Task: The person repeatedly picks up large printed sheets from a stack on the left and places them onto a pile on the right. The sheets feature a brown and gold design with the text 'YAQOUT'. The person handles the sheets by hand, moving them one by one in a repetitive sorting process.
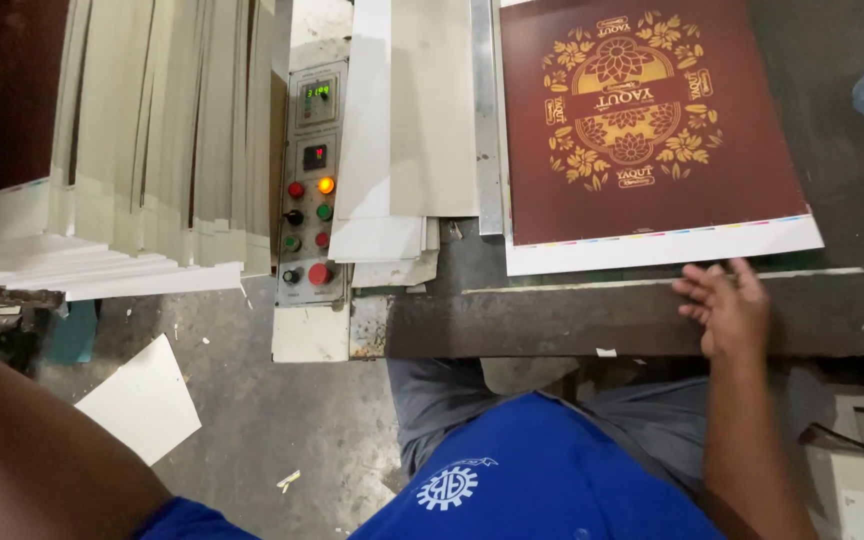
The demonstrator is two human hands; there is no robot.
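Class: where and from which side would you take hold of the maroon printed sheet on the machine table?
Probably the maroon printed sheet by its white near margin, from the table's front edge: it lies flat, and that margin faces the right hand, which rests open just below it.

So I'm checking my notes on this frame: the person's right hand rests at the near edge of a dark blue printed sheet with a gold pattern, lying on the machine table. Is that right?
Not quite. In the head view the printed sheet is dark red, not dark blue. The rest holds: it bears a gold pattern, lies on the machine table, and the right hand rests at its near edge.
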